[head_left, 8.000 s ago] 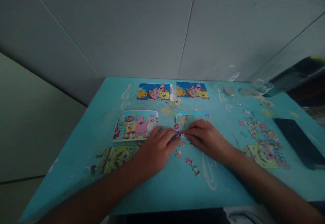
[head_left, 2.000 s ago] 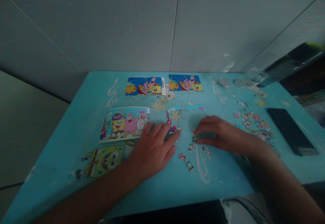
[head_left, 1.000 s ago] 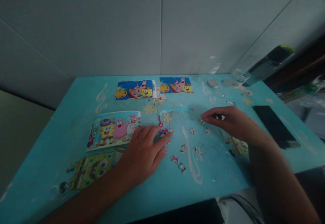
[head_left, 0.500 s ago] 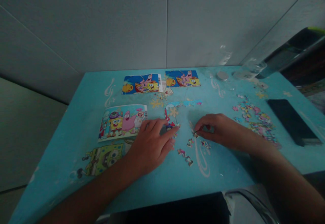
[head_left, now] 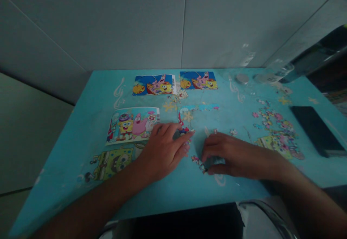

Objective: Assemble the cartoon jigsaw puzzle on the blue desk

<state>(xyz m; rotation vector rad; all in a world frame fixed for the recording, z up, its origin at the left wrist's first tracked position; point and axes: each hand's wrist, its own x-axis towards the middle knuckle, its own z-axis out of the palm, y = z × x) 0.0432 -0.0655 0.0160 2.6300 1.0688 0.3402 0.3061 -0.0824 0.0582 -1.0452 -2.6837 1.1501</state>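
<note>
My left hand (head_left: 166, 152) lies with its fingers stretched out over the lower left corner of a partly joined jigsaw puzzle border (head_left: 199, 107). Its fingertips touch the red and blue edge pieces (head_left: 184, 130) and cover part of them. My right hand (head_left: 229, 154) is low over the table, thumb and fingers apart on either side of a short strip of puzzle pieces (head_left: 199, 163). The thumb appears to touch the strip's lower end. Beyond its knuckles lie a loose piece (head_left: 233, 132) and another small piece (head_left: 215, 131).
A SpongeBob picture sheet (head_left: 132, 125) lies left of the puzzle, with two blue picture cards (head_left: 154, 84) (head_left: 199, 80) at the back. At right are a pile of loose pieces (head_left: 282, 134), a black phone (head_left: 317, 130), a round lid (head_left: 242, 79) and a clear plastic container (head_left: 279, 73).
My right hand has left the loose pieces it was pinching at, moved toward me and opened around the strip. My left hand keeps its place on the border. The view has shifted slightly.
</note>
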